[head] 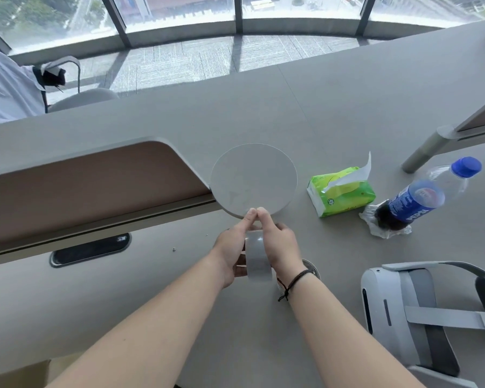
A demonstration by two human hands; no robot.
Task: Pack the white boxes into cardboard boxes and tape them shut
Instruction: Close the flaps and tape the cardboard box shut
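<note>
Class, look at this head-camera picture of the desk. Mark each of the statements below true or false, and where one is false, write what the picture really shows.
1. Both hands hold a roll of grey tape. True: the left hand and the right hand grip it together.
2. The cola bottle has a red cap. False: its cap is blue.
3. A green tissue pack lies left of the bottle. True.
4. The headset sits on the left of the desk. False: it lies at the right, near the right forearm.
5. The right wrist wears a dark bracelet. True.
</note>
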